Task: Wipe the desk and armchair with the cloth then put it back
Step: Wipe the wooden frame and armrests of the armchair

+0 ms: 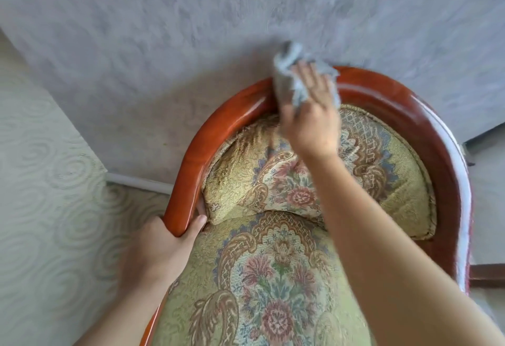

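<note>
The right hand (311, 116) presses a grey cloth (289, 72) on the armchair (396, 99) rim; the left hand (164, 247) grips its arm.

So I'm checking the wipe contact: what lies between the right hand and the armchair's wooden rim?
In the head view, the grey cloth lies between the right hand and the wooden rim.
</note>
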Demonstrator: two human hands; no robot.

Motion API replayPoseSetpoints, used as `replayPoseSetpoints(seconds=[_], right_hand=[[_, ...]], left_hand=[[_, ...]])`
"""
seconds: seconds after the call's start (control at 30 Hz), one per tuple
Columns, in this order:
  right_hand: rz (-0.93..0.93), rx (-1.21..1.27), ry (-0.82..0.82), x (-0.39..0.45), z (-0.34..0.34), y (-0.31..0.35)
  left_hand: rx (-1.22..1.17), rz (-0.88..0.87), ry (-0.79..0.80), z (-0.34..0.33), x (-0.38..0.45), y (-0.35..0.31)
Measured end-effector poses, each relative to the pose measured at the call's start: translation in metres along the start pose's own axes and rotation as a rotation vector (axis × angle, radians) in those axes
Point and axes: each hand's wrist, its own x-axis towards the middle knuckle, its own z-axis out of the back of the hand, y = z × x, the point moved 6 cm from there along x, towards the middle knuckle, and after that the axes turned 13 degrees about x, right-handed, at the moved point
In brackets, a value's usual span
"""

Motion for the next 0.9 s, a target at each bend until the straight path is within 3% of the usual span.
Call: replayPoseSetpoints(seconds=[0.13,0.3,0.37,0.47,0.6,0.67,0.73,0.8,0.9], right_hand=[[-0.341,-0.041,-0.280,-0.009,0.050,-0.079],[-0.561,0.094,-0.419,-0.006,0.027,-0.040],[-0.498,0.161,-0.398,-0.002,0.003,-0.001],[-0.240,0.199,-0.214,-0.001,-0.024,0.049],[0.074,0.099,-0.005,-0.003,-0.017,0.035],[0.003,0.027,-0.052,0.002,0.001,-0.001],[-0.248,0.058,-0.188,0.007,0.016,-0.028],[-0.408,0.122,-0.234,0.007,0.008,-0.014],[-0.285,0.272,-0.160,-0.013,-0.019,0.047]], left_hand=[[0.031,-0.008,-0.024,-0.005,0.004,0.004],[0.048,-0.041,-0.042,-0.007,0.006,0.005],[0.052,-0.040,-0.043,-0.006,0.005,0.005],[0.059,-0.047,-0.020,-0.009,0.005,0.005],[0.027,-0.054,-0.027,-0.010,0.005,0.006],[0.019,-0.055,-0.038,-0.011,0.005,0.008],[0.013,-0.063,-0.048,-0.013,0.007,0.009],[0.007,-0.081,-0.051,-0.014,0.008,0.010],[0.014,-0.096,-0.055,-0.013,0.007,0.010]])
